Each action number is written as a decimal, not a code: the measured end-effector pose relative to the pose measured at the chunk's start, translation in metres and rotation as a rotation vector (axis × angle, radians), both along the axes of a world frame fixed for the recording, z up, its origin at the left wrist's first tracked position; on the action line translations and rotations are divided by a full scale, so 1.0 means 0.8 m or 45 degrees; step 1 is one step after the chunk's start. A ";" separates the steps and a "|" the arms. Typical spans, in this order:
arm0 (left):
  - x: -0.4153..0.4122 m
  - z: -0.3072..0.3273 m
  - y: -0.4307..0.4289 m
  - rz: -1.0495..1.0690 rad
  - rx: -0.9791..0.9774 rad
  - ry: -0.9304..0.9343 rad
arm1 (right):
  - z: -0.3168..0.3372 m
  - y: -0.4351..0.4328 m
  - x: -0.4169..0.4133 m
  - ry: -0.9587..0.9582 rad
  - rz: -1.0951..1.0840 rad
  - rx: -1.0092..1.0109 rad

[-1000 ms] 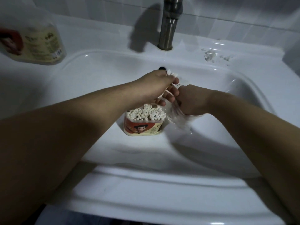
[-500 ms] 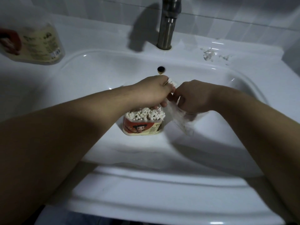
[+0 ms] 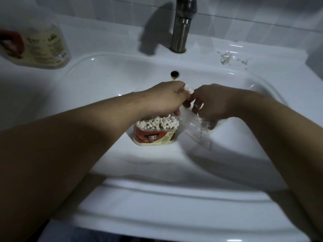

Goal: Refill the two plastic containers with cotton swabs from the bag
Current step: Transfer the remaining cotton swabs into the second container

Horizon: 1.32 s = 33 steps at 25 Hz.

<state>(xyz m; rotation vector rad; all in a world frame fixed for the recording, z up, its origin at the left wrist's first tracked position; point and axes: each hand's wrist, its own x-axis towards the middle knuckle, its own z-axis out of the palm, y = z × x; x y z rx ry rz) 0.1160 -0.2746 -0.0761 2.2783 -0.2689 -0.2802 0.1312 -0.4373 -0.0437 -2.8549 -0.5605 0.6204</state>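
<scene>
Entry: cotton swabs (image 3: 189, 89) above container (image 3: 153, 137).
I logged left hand (image 3: 167, 99) pinching them, heads toward right hand (image 3: 215, 102), which gripped the clear bag (image 3: 193, 125); the filled container stood in the sink (image 3: 104, 84), just below left hand.

faucet (image 3: 181, 32): top cut off by upper edge.
bottle (image 3: 40, 46): upper left, blurred, label unreadable.
cotton swabs (image 3: 189, 89): mostly hidden inside left hand (image 3: 167, 98).
right hand (image 3: 215, 103): fingertips veiled by bag (image 3: 195, 127).
</scene>
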 end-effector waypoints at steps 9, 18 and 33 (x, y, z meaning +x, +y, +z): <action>0.002 -0.004 -0.004 0.159 -0.440 0.256 | -0.004 -0.008 0.015 -0.156 -0.439 1.074; -0.005 0.011 -0.002 0.258 -0.885 0.476 | -0.008 -0.001 0.011 -0.514 -0.343 0.973; 0.005 0.011 -0.003 0.430 -0.833 0.461 | 0.001 0.003 0.006 -0.353 -0.381 1.020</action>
